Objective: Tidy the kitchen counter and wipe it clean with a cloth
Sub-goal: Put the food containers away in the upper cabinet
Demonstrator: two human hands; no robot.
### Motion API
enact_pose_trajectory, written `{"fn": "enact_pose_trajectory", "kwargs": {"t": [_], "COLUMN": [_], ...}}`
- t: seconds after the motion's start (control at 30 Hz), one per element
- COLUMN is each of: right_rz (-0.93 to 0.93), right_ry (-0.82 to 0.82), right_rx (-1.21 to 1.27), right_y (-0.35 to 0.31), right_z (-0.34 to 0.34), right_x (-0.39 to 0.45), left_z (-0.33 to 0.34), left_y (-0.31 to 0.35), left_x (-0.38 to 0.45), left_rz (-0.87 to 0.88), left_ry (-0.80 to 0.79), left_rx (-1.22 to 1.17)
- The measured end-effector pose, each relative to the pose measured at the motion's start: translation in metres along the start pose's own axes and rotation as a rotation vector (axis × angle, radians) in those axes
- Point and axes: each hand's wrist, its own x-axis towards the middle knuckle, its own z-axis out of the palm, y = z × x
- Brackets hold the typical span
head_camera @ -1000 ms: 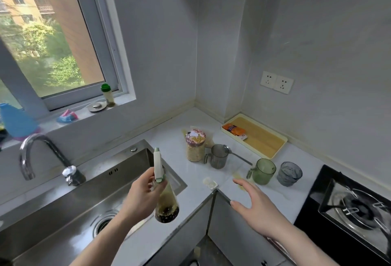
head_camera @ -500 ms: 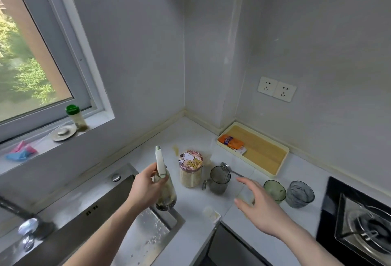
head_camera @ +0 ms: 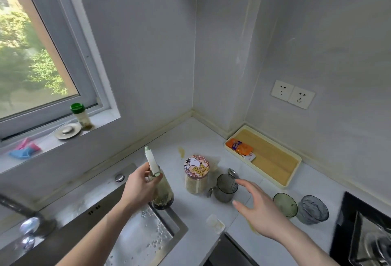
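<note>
Left hand (head_camera: pixel 138 189) grips the glass bottle (head_camera: pixel 161 193) by its neck, fingers curled round it just under the pale green pour spout (head_camera: pixel 152 161). The bottle hangs upright over the sink's (head_camera: pixel 148 242) far corner, dark grains and a yellowish liquid pooled in its base. Right hand (head_camera: pixel 257 208) hovers spread wide, fingers straight, holding nothing, just in front of the grey handled cup (head_camera: pixel 226 187).

Over on the surface (head_camera: pixel 196 134) — a jar with a cartoon-dog lid (head_camera: pixel 196 173) stands beside the bottle, filled with something pale and grainy. A spoon (head_camera: pixel 232 173) pokes out behind the grey cup. To the right, a green glass (head_camera: pixel 285 204) and a grey ribbed glass (head_camera: pixel 313 209) stand touching; what is in them I cannot tell. Against the wall, the cream tray (head_camera: pixel 293 175) holds an orange packet (head_camera: pixel 239 146) at its far end. A small white lid (head_camera: pixel 215 223) lies near the surface's front edge, and yellowish smears mark the white top. No cloth shows on the surface.

Compared with half a second ago, the bottle has barely shifted and sits in the same grip, while the right hand has drifted a little nearer the grey cup; the view has swung slightly right, showing less of the tap.
</note>
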Motion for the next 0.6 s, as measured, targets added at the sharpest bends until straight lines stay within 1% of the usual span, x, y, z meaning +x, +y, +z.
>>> {"fn": "enact_pose_trajectory", "kwargs": {"t": [0.17,0.27,0.37,0.5,0.6], "right_rz": [-0.084,-0.156,-0.243,-0.362,-0.528], "right_ry": [-0.090,-0.171,-0.230,-0.360,-0.459], "right_rx": [-0.005,-0.022,-0.057,-0.138,-0.173], "right_y": [-0.022,-0.041,-0.055,-0.071,-0.098], "right_z": [0.018,0.029,0.038,0.060,0.101], "right_x": [0.016,0.020,0.017,0.005,-0.017], "left_z": [-0.030,-0.051,-0.067,-0.088,-0.117], "left_y": [-0.017,-0.035,-0.051,-0.068,-0.089], "left_x": [-0.034,-0.075,-0.120,-0.194,-0.266], "left_rz": [-0.047,-0.093,-0.173,-0.310,-0.434], "left_ry": [0.091,0.202,0.293,0.458,0.575], "left_rx": [-0.045,-0.047,-0.079,-0.127,-0.089]}}
